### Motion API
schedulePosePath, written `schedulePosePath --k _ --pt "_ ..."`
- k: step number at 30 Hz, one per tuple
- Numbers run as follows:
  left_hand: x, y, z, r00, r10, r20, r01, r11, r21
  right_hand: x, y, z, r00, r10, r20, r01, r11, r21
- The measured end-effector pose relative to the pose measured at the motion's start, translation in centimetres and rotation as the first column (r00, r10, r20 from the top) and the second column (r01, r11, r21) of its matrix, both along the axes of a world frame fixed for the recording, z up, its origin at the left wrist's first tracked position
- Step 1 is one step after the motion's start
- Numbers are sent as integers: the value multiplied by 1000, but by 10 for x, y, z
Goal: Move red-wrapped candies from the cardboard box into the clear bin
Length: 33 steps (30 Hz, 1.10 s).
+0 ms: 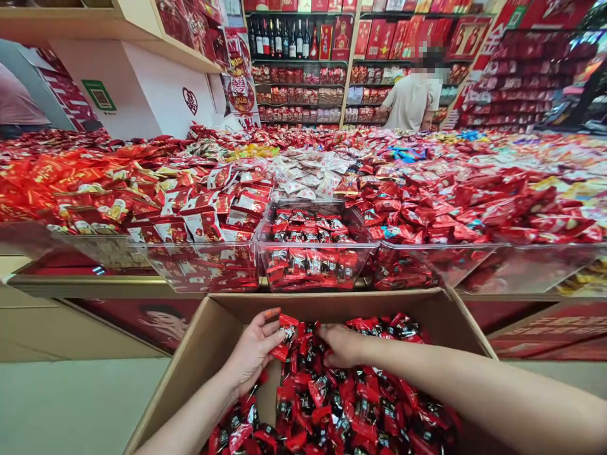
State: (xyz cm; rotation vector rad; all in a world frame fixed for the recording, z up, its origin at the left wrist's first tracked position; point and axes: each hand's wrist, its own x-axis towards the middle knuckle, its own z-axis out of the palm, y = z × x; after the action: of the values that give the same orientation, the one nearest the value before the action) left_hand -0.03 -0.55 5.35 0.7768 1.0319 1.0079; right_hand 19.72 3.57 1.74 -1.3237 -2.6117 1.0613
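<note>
A cardboard box (196, 354) holds many red and black wrapped candies (341, 404). Inside its left part, my left hand (258, 347) is closed on a red candy packet (286, 335), pinched between thumb and fingers. My right hand (344, 345) reaches down among the candies near the box's far side, its fingertips hidden by wrappers; what it holds cannot be made out. Just beyond the box stands a clear plastic bin (315, 245), partly filled with rows of similar red and black candies.
Clear bins heaped with wrapped sweets (427, 215) line the counter on both sides. A white pillar (142, 95) rises at the left. Behind the counter, a person in a light shirt (411, 101) stands near shelves (298, 66) of bottles and packets.
</note>
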Motion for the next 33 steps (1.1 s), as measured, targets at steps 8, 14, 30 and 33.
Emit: schedulePosePath --k 8,14,30,33 --pt "6 -4 -11 984 -118 -134 124 992 35 -28 -5 25 828 -275 -489 133 943 -305" --pt "1 -1 3 1000 -1 -22 0 999 -37 -30 -10 30 747 -469 -471 205 837 -507" --pt "-1 -3 13 999 4 41 5 976 -217 -11 -33 137 885 406 -229 -155 720 676" --pt "-10 -1 -9 928 -86 -362 57 994 -90 -5 -11 190 933 263 -247 28 630 776"
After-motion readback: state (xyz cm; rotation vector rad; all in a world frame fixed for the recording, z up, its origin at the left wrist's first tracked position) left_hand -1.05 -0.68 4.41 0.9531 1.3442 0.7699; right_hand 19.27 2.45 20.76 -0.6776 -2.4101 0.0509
